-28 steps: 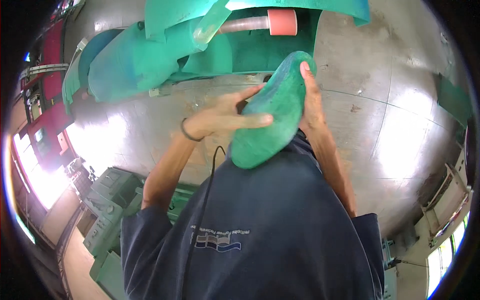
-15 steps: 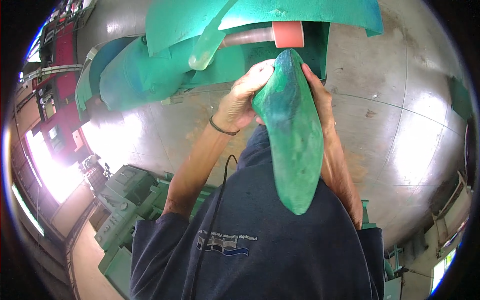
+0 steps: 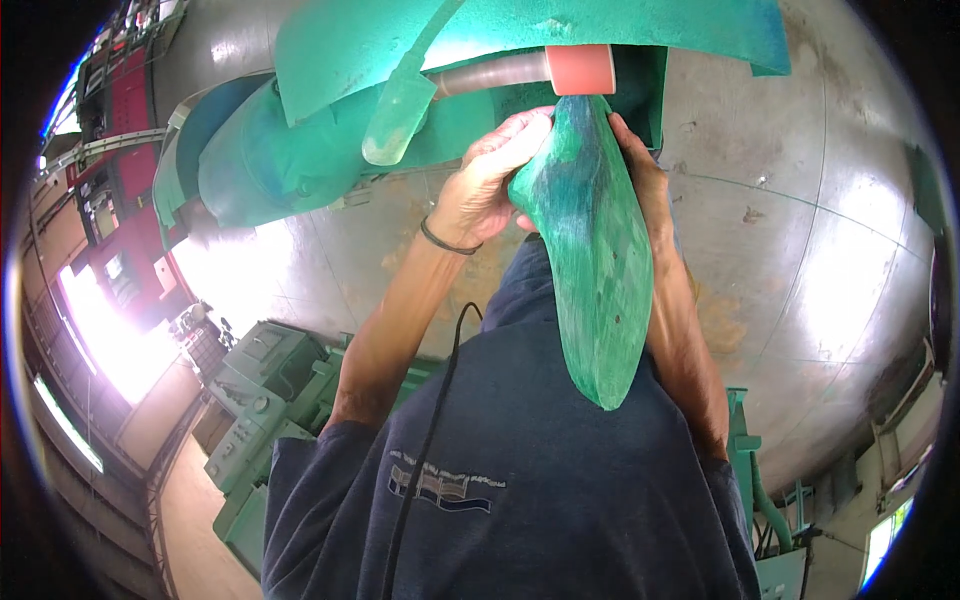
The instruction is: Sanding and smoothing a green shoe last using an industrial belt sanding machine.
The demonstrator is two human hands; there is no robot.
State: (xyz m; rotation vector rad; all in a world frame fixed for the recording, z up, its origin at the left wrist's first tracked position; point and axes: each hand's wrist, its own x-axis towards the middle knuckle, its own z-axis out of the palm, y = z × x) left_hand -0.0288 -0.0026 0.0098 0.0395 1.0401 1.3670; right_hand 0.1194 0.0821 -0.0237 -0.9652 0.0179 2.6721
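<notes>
Both of my hands hold a green shoe last [image 3: 598,250] with a dark blue patch near its upper end. My left hand [image 3: 492,180] is closed on its left side, and my right hand [image 3: 642,170] grips its right side, fingers partly hidden behind it. The last's narrow upper end meets the lower edge of a red sanding wheel [image 3: 581,70]; whether they press together I cannot tell. Its long rounded end hangs down in front of my dark shirt. The wheel sits on a pale shaft [image 3: 490,77] under a green machine hood [image 3: 600,22].
A green flap on a rod [image 3: 400,115] hangs left of the wheel. The machine's rounded green housing [image 3: 275,155] extends left. Another green machine [image 3: 262,390] stands at lower left, and green equipment [image 3: 742,440] shows at lower right. Grey floor [image 3: 750,270] spreads to the right.
The last's lower end has risen and shifted slightly right, and its surface has tilted a little. Both hands keep their hold beside the wheel.
</notes>
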